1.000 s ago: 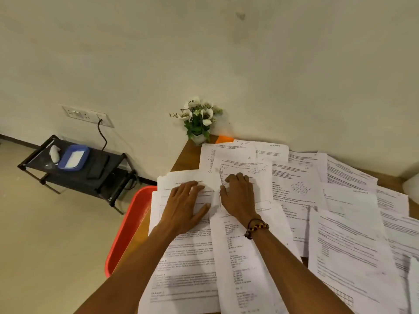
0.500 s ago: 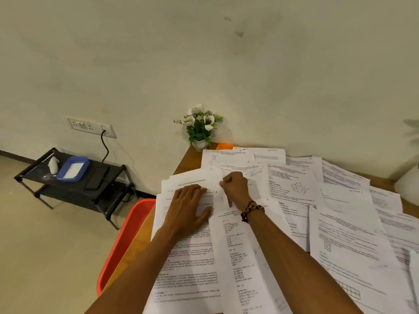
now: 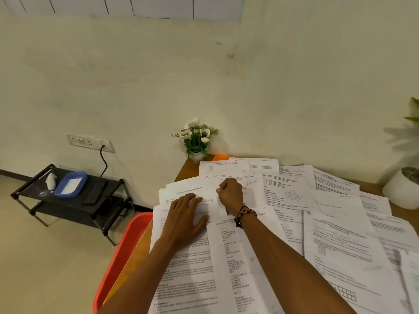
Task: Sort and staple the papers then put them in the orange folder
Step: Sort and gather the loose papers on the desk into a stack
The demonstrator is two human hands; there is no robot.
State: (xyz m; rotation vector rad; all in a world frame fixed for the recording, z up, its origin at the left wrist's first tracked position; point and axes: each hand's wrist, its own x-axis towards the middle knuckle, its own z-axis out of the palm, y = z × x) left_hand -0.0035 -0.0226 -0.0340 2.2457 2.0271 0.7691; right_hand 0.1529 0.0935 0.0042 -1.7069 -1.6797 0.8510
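Many printed white papers (image 3: pixel 335 241) lie overlapping across the wooden table. My left hand (image 3: pixel 183 214) presses flat, fingers spread, on a sheet (image 3: pixel 181 191) near the table's left edge. Just to its right, my right hand (image 3: pixel 230 193) is curled into a fist, pinching the edge of a sheet (image 3: pixel 251 180) farther back; a beaded bracelet circles that wrist. A corner of the orange folder (image 3: pixel 219 157) peeks out from under the papers by the wall, behind both hands. No stapler is in sight.
A small pot of white flowers (image 3: pixel 197 141) stands at the table's back left corner. A white plant pot (image 3: pixel 404 189) sits at the right. A red bin (image 3: pixel 122 257) is on the floor beside the table, and a black rack (image 3: pixel 68 196) stands farther left.
My right hand has gone from lying flat to curled, with its fingers closed on a sheet. My left hand stays pressed on the paper. The view has tilted upward.
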